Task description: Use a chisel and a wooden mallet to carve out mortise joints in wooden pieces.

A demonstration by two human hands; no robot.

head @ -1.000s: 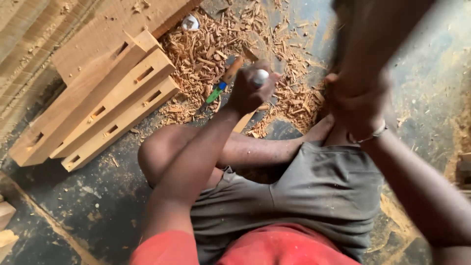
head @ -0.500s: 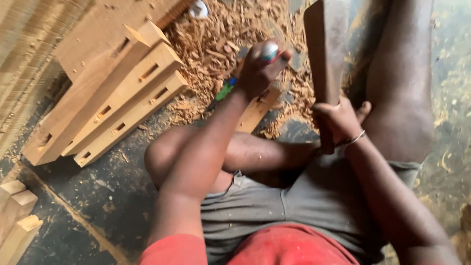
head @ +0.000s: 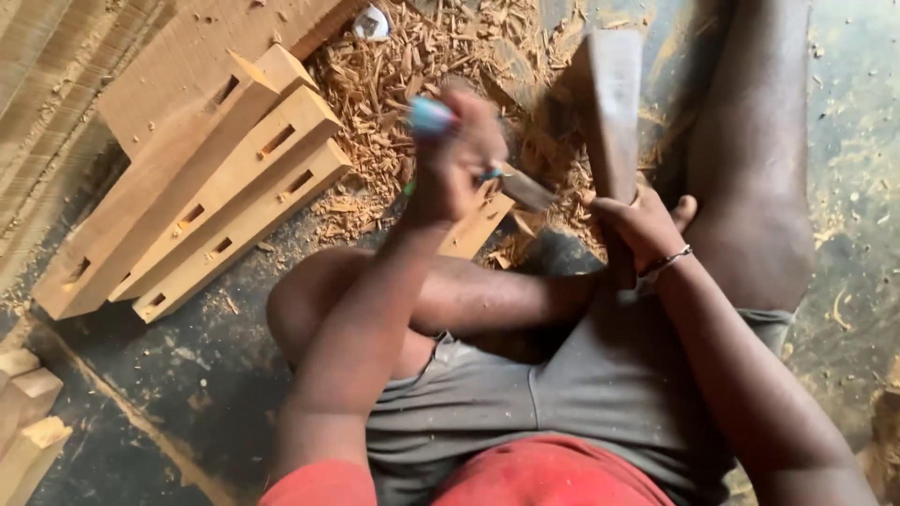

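My left hand (head: pixel 457 155) is closed around a chisel (head: pixel 506 183) with a blue-capped handle, its blade slanting down to a small wooden piece (head: pixel 473 228) by my knee. My right hand (head: pixel 642 228) grips the handle of a wooden mallet (head: pixel 609 103), whose dark block head stands raised just right of the chisel. I sit on the floor with my legs folded under the hands.
Three mortised wooden rails (head: pixel 202 211) lie side by side at the left on a dark floor (head: pixel 150 394), with a wide board (head: pixel 178 56) behind them. A heap of wood chips (head: pixel 403 84) spreads behind my hands. Short wood blocks (head: pixel 28 412) lie at the lower left.
The mallet swung from blurred at the upper right to standing beside the chisel. My left hand with the chisel stayed over the small wooden piece while the view shifted.
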